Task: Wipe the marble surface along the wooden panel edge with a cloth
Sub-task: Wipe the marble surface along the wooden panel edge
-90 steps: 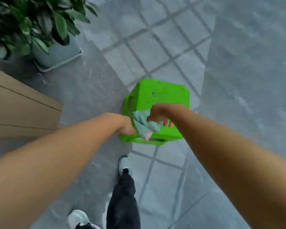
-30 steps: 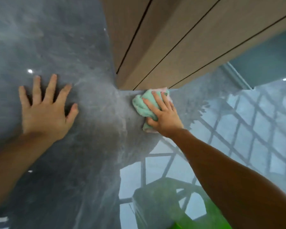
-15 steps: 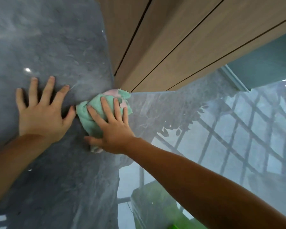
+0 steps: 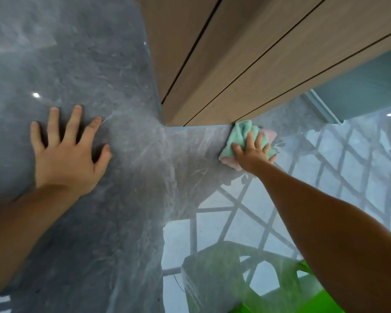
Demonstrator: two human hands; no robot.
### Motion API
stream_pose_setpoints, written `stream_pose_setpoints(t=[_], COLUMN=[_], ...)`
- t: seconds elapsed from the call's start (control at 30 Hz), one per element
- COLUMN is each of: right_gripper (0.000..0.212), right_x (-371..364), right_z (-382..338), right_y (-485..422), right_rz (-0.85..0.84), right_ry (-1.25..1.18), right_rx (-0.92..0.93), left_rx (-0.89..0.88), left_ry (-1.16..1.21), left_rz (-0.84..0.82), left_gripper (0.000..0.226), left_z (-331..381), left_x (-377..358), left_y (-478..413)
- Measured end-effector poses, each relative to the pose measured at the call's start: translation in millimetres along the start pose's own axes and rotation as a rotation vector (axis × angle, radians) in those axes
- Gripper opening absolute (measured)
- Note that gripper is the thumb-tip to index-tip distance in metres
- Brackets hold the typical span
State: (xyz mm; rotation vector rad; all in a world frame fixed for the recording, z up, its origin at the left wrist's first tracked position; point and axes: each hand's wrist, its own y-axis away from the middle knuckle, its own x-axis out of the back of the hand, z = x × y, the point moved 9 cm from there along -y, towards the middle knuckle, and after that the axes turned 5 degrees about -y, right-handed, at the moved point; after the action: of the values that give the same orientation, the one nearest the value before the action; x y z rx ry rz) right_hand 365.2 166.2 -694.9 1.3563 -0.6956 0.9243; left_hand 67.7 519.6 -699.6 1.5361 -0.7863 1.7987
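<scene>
Presently, head view: the crumpled mint-green cloth with pale pink patches (image 4: 239, 137) lies bunched under the right hand (image 4: 253, 152), its soft terry folds showing ahead of and to both sides of the fingers (image 4: 250, 137). Its far tip touches the lower edge of the light wooden panel with dark straight grooves (image 4: 246, 71). The right fingers are spread and pressed flat on the cloth, palm down; no pinch is formed.

The glossy grey marble surface with faint white veining (image 4: 113, 86) is polished enough to mirror a grid of pale lines and a green shape near the right forearm. The wood is matt, with fine straight grain, and meets the marble at a sharp corner just left of the cloth.

The left hand (image 4: 68, 152) rests flat on the marble, well apart from the cloth, fingers splayed wide and thumb out, holding nothing. A small bright light spot sits just beyond its fingertips.
</scene>
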Motion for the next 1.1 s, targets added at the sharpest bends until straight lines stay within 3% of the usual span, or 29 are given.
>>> stream_pose_setpoints(t=[0.07, 0.13, 0.3, 0.47, 0.53, 0.7, 0.83, 0.9, 1.03, 1.1], right_gripper=[0.102, 0.110, 0.110, 0.093, 0.089, 0.091, 0.106, 0.111, 0.110, 0.106], right_x=[-2, -16, -73, -70, -51, 9, 4, -18, -72, -82], right_z=[-26, -71, -176, -169, -128, 8, 6, -36, -141, -170], right_y=[15, 45, 157, 154, 112, 9, 18, 47, 141, 159], right_rz=[-0.002, 0.002, -0.007, 0.092, 0.091, -0.004, -0.110, -0.068, -0.039, -0.030], right_ry=[-0.008, -0.012, 0.061, 0.235, 0.304, 0.074, -0.072, -0.036, 0.046, 0.026], right_rx=[-0.097, -0.025, 0.671, 1.039, 0.949, 0.224, -0.020, 0.072, 0.638, 0.702], left_rx=[0.000, 0.009, 0.016, 0.027, 0.021, 0.014, 0.006, 0.009, 0.009, 0.000], left_ry=[0.003, 0.008, -0.007, -0.002, -0.004, 0.006, -0.005, 0.003, 0.000, -0.003], left_rz=[-0.009, -0.008, 0.024, 0.015, -0.006, 0.018, 0.036, 0.050, 0.031, 0.016], left_gripper=[0.069, 0.069, 0.067, 0.067, 0.067, 0.067, 0.067, 0.066, 0.065, 0.065], left_z=[1, 2, 2, -1, -2, -1, -1, -1, 2, 3], left_x=[0, 3, 7, 2, -1, 2, 1, 1, 2, 4], left_y=[0, 1, 0, 1, 1, 1, 2, 2, 3, 2])
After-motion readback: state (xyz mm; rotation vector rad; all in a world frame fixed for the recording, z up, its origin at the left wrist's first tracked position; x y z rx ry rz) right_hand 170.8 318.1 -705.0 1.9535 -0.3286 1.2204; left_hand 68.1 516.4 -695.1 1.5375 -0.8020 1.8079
